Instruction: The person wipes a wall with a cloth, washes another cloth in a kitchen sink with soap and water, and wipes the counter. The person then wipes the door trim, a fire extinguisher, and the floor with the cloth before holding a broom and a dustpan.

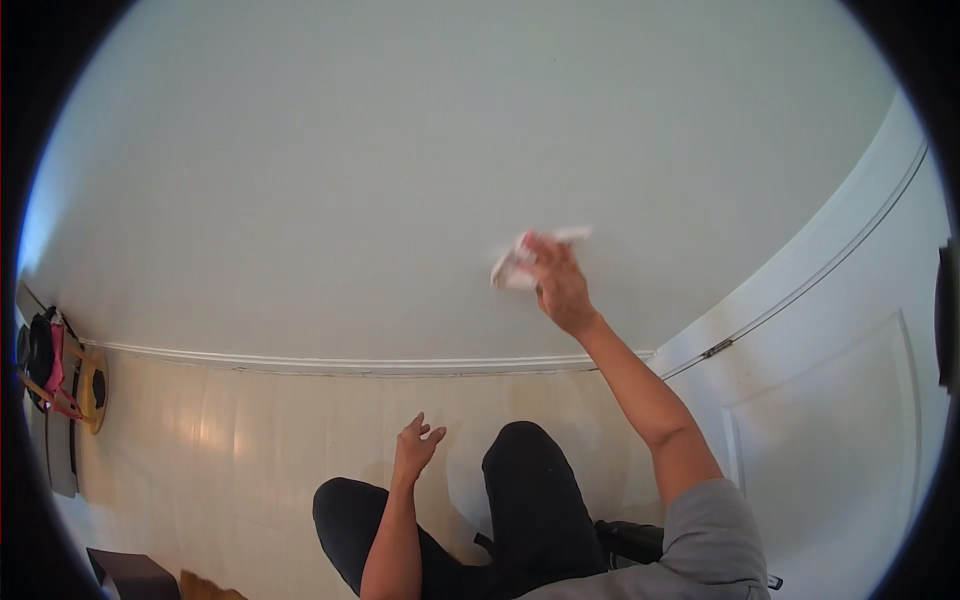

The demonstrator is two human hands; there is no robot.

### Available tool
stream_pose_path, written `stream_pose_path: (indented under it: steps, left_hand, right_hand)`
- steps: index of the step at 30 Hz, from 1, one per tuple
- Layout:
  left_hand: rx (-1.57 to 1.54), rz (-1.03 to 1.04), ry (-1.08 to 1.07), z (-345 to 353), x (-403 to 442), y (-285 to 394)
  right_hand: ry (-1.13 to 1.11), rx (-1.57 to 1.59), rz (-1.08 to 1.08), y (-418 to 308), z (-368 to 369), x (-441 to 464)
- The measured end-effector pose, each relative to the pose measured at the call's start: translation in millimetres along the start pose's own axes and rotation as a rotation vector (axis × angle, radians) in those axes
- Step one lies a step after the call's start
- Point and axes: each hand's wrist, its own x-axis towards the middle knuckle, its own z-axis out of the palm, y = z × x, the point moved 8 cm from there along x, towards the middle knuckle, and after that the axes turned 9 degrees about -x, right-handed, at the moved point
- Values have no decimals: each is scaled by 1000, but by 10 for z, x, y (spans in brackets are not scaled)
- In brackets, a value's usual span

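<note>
A white and pink cloth (515, 268) is pressed by my right hand (562, 283) against the pale grey wall (330, 180). Motion blurs the fingers and the cloth, part of which sticks out past the fingertips on the right. My left hand (418, 448) hangs above the floor near my knees, its fingers apart and nothing in it.
A white baseboard (300, 363) runs along the foot of the wall above a light wooden floor (230, 450). On the right is a white panelled door (830, 420) with a hinge. Pink and black items (57, 365) hang at the far left. A dark box (130, 575) stands lower left.
</note>
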Motion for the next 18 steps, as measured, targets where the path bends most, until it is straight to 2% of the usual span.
stream_pose_path:
  steps: [1, 3, 4, 8, 10, 11, 13, 14, 18]
  left_hand:
    - [-42, 45, -6, 66, 22, 36]
    - [-83, 90, -21, 149, 55, 135]
    - [-84, 109, -16, 174, 35, 224]
    - [-85, 156, -26, 218, -124, 520]
    - [-110, 184, 9, 199, -118, 492]
    - [-128, 204, 31, 157, -131, 467]
    - [-70, 215, 41, 114, -148, 408]
    - [-21, 223, 61, 94, -135, 411]
    - [-48, 229, 70, 77, -180, 505]
  right_hand:
    - [-10, 0, 4, -25, 82, 39]
    - [224, -63, 94, -11, 34, 87]
    - [254, -64, 78, -14, 76, 39]
    - [180, -41, 94, -139, 264, -295]
    - [24, -86, 67, -244, 333, -341]
    - [25, -87, 71, -227, 329, -344]
    - [88, -161, 107, -114, 79, -40]
    - [197, -179, 114, -69, -77, 168]
    - [296, -119, 163, -73, -36, 185]
